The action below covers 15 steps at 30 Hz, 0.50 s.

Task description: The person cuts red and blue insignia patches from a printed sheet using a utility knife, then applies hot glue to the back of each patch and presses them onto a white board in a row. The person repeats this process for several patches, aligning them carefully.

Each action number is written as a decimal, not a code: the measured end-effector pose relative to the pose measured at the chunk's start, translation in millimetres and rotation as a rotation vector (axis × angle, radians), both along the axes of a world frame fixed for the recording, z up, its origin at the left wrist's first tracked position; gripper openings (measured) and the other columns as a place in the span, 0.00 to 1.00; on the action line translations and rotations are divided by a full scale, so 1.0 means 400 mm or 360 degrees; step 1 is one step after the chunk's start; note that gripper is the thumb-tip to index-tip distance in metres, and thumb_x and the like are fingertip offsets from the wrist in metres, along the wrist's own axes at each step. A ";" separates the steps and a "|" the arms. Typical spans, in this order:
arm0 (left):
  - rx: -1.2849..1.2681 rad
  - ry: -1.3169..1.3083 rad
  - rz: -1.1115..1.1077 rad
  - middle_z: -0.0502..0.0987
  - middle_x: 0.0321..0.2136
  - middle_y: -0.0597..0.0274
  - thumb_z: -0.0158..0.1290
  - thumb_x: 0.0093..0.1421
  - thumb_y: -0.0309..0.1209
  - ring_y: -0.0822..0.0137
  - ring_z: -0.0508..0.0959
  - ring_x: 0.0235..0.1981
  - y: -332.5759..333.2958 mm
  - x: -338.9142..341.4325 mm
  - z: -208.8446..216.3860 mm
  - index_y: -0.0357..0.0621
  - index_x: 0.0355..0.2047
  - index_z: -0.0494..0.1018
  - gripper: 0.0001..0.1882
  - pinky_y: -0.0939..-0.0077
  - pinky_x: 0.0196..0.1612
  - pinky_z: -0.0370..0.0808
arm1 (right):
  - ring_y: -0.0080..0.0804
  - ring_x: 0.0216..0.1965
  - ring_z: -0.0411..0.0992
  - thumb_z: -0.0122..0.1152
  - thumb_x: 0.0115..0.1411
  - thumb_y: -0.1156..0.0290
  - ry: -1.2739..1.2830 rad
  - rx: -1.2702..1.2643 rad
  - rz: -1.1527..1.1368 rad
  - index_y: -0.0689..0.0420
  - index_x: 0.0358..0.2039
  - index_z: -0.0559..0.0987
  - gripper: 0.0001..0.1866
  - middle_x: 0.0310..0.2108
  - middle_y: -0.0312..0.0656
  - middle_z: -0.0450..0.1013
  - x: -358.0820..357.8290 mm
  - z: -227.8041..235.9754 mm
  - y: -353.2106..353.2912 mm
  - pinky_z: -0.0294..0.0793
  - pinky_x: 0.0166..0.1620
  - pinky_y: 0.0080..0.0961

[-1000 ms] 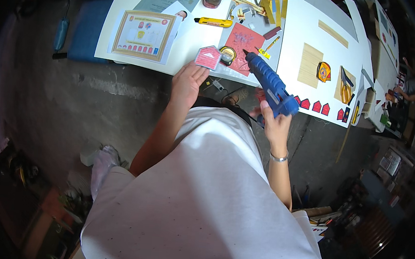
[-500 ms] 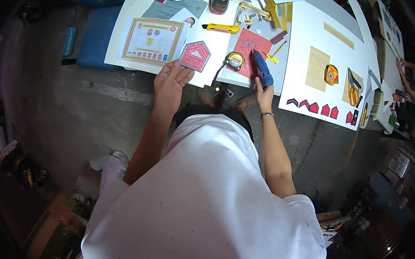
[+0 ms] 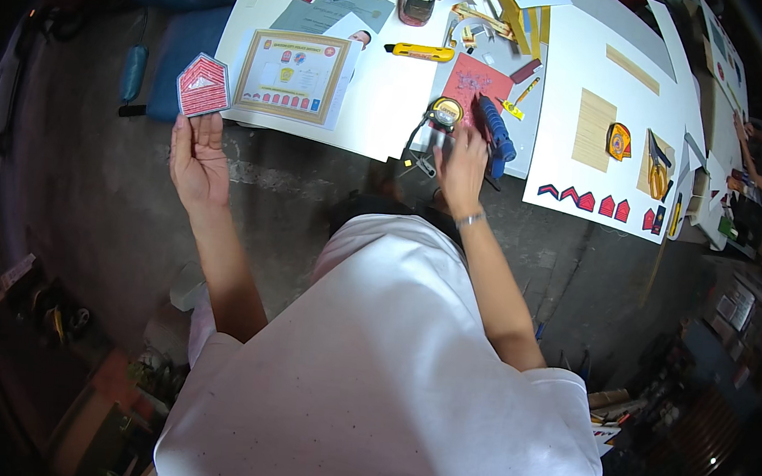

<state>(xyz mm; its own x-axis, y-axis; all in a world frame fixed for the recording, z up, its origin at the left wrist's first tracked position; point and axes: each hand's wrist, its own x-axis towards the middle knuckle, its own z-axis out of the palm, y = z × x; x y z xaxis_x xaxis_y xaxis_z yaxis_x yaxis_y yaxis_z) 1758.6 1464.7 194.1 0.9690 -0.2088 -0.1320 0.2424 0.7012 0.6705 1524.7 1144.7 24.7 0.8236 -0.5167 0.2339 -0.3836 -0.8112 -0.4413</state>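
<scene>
Your left hand [image 3: 197, 161] is pinching a red, house-shaped paper badge [image 3: 202, 86] at its lower edge, left of the framed certificate [image 3: 293, 74]. Your right hand [image 3: 462, 168] is resting beside the blue glue gun [image 3: 496, 133]; its fingertips are blurring, so I cannot tell whether it is grasping. A yellow utility knife [image 3: 421, 52] is lying beyond.

Beside the blue glue gun [image 3: 497, 136] lay one tape measure [image 3: 445, 113], one yellow utility knife [image 3: 422, 52] and one scissors [image 3: 657, 176].
</scene>
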 end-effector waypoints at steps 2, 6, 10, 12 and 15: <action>0.0129 -0.0056 0.0052 0.81 0.47 0.44 0.44 0.75 0.27 0.58 0.84 0.48 0.019 0.003 0.022 0.31 0.49 0.71 0.11 0.62 0.56 0.83 | 0.50 0.52 0.69 0.70 0.53 0.68 0.0041 -0.0286 0.0089 0.57 0.57 0.73 0.30 0.50 0.53 0.70 0.099 -0.020 -0.043 0.68 0.54 0.46; 0.0337 -0.0157 0.0031 0.82 0.45 0.45 0.46 0.74 0.26 0.58 0.86 0.43 0.005 -0.054 0.045 0.34 0.46 0.71 0.08 0.62 0.50 0.85 | 0.48 0.50 0.70 0.72 0.50 0.65 0.0651 -0.0218 0.0209 0.54 0.58 0.73 0.33 0.46 0.48 0.71 0.182 -0.036 -0.084 0.69 0.51 0.43; 0.0619 -0.0060 -0.0020 0.82 0.41 0.48 0.51 0.71 0.24 0.61 0.85 0.39 -0.046 -0.115 0.054 0.34 0.45 0.72 0.06 0.66 0.47 0.86 | 0.49 0.47 0.70 0.75 0.46 0.62 0.0354 0.0016 0.0288 0.58 0.53 0.73 0.34 0.43 0.49 0.71 0.215 -0.034 -0.030 0.69 0.49 0.44; 0.0695 -0.0048 -0.0057 0.82 0.40 0.48 0.53 0.69 0.23 0.62 0.85 0.38 -0.086 -0.136 0.056 0.34 0.43 0.74 0.05 0.67 0.47 0.86 | 0.49 0.46 0.70 0.76 0.45 0.62 0.0211 0.0090 0.0367 0.60 0.50 0.72 0.33 0.42 0.50 0.71 0.255 -0.043 0.016 0.70 0.49 0.44; 0.0918 -0.0035 -0.0078 0.83 0.39 0.52 0.56 0.67 0.23 0.65 0.84 0.37 -0.152 -0.167 0.063 0.34 0.40 0.76 0.04 0.70 0.46 0.85 | 0.50 0.45 0.71 0.77 0.46 0.64 0.0292 0.0110 0.0404 0.60 0.44 0.72 0.28 0.41 0.51 0.72 0.300 -0.031 0.059 0.72 0.47 0.44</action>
<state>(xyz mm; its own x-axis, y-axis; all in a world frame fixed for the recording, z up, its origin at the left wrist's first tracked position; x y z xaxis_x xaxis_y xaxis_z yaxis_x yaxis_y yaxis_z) 1691.9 1403.8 219.3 0.9638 -0.1538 -0.2180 0.2474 0.2093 0.9460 1644.9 1168.4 12.4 0.9535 -0.2987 0.0411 -0.2509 -0.8616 -0.4411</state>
